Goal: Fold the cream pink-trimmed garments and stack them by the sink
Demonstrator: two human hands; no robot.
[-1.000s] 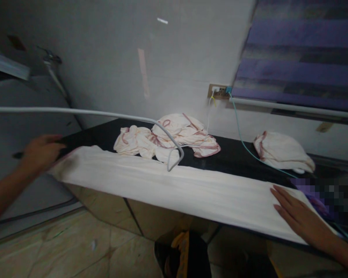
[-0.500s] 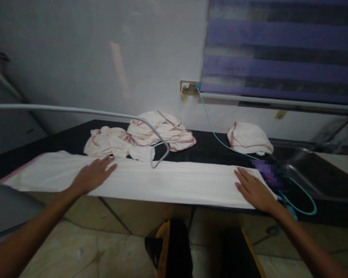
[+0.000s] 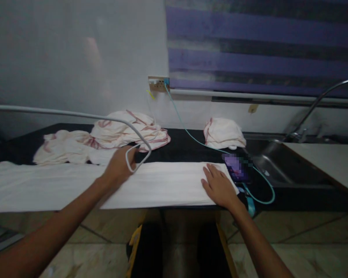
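In the head view, a long white cloth strip [image 3: 162, 183], folded lengthwise, is laid flat along the front edge of the dark tabletop [image 3: 191, 148]. The right hand [image 3: 219, 185] is pressed flat on the strip's right end, fingers spread and holding nothing. The left hand [image 3: 118, 166] is laid open near the strip's middle, at its far edge, nothing gripped; a grey looped cable [image 3: 137, 154] is seen crossing in front of it. Behind the strip, a crumpled pile of white cloths with pink edging [image 3: 104, 135] is heaped, and a smaller folded white stack [image 3: 223, 133] is set well to the right, near a steel sink [image 3: 278, 170]. A phone [image 3: 237, 168] on a teal cord [image 3: 185, 129] is placed just beside the right hand.
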